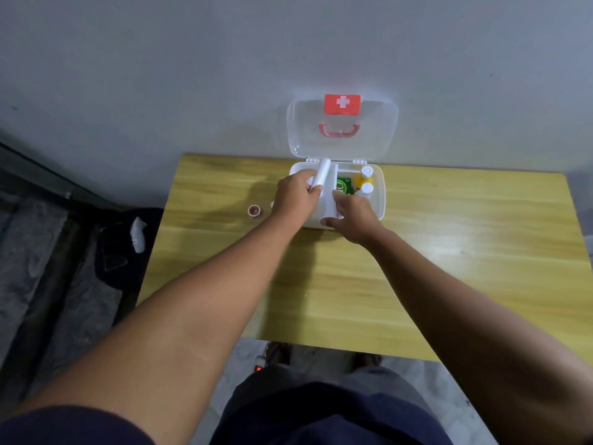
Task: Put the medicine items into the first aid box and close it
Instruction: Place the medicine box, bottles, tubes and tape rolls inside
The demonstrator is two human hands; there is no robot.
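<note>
Over the left side of the first aid box (381, 200), the left hand (293, 195) is gripping a white roll (322, 175), its fingers curling round the lower end and hiding it. Just beside it, the right hand (356, 216) is lying spread on the box's near part, thumb touching the front wall, fingers reaching out straight; the fingertips are blurring into the white plastic. In the right compartment a green packet (344, 185) and two white-capped bottles (366, 188) are sitting, partly covered by that hand. The clear lid (308, 130) is standing open against the wall. Left of the box, a tape roll (255, 211) is lying on the wooden table (449, 252), and a small white thing (272, 204) is peeking from behind the left hand, too hidden to name.
</note>
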